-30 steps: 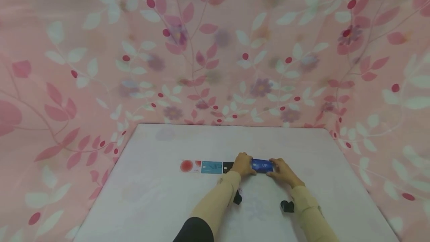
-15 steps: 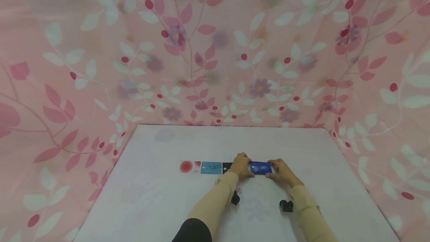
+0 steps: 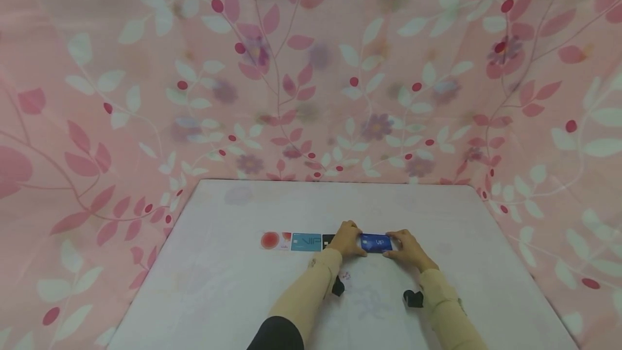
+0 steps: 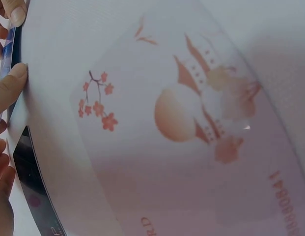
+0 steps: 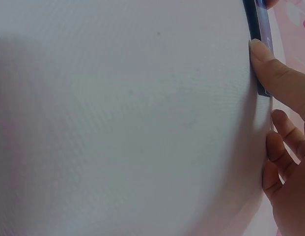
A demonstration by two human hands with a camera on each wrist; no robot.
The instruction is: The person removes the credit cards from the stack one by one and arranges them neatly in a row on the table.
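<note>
A blue VIP card (image 3: pixel 376 243) spans the gap between both hands, low over the white table. My left hand (image 3: pixel 347 239) pinches its left end with thumb and fingers; its thumb (image 4: pixel 12 88) shows at the card's edge in the left wrist view. My right hand (image 3: pixel 409 249) pinches the right end, and its thumb (image 5: pixel 277 71) lies along the near edge in the right wrist view. Left of the blue card is a black card (image 3: pixel 328 240), partly hidden by my left hand. Farther left are a teal VIP card (image 3: pixel 306 242) and a white card with red circles (image 3: pixel 275 241).
A see-through card with blossom print (image 4: pixel 142 113) lies close under my left wrist. The white table (image 3: pixel 233 307) ends at a pink floral backdrop (image 3: pixel 311 96). Black wrist camera pieces (image 3: pixel 413 299) hang beside the sleeves.
The blue card has shifted slightly left and toward me, with both hands following it, and now looks more level. The other cards in the row have stayed in place.
</note>
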